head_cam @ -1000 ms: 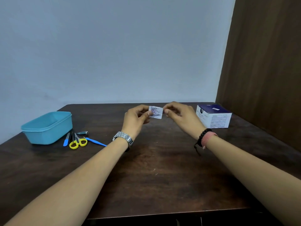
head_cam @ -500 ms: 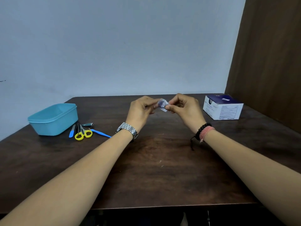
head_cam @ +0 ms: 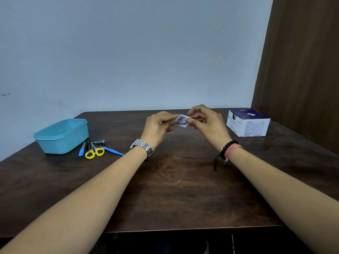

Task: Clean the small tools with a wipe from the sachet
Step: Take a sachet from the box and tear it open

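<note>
Though uncovered, tub (head_cam: 62,137) contents unseen

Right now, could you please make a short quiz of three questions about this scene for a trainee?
1. True or false: both hands pinch the sachet.
2. What lies nearest the tub? A) box B) small tools C) watch
3. Fill in: the box stands on the table beside the ___ hand.

Key:
1. True: left hand and right hand each hold one edge.
2. B: the small tools.
3. right
</note>
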Action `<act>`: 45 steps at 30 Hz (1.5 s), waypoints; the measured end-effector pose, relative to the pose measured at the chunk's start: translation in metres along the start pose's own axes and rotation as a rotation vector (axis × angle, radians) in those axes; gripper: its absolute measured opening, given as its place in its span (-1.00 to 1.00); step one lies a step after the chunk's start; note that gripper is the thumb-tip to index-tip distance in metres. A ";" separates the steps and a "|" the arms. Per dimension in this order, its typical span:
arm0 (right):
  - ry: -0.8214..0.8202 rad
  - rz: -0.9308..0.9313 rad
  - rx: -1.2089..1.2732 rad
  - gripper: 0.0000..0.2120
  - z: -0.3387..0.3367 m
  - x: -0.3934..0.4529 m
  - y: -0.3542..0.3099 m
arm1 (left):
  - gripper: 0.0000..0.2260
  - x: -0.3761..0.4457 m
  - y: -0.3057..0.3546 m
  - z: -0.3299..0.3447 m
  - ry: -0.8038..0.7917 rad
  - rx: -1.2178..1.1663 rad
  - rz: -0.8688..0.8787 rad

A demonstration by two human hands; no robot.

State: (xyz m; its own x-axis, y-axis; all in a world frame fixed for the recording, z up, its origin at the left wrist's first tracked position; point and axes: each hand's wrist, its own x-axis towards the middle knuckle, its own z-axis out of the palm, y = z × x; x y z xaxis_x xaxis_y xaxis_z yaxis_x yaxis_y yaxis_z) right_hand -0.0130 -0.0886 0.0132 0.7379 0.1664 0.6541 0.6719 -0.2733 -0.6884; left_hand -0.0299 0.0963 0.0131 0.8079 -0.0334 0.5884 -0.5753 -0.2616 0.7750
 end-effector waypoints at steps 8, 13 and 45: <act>-0.139 0.160 0.156 -0.94 -0.002 -0.001 0.002 | -0.78 0.001 0.000 -0.004 -0.086 0.167 0.008; -0.206 0.194 0.124 -0.91 -0.002 -0.001 0.004 | -0.79 0.002 -0.002 -0.005 -0.107 0.214 0.005; -0.320 0.502 0.353 -0.88 0.002 -0.006 0.004 | -0.85 0.002 -0.004 0.001 -0.159 0.206 -0.031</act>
State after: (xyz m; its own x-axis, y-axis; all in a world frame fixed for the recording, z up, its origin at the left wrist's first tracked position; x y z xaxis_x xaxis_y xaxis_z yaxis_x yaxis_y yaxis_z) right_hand -0.0149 -0.0887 0.0060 0.9111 0.3868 0.1422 0.1846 -0.0746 -0.9800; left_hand -0.0258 0.0963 0.0109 0.8440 -0.1695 0.5089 -0.5250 -0.4556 0.7189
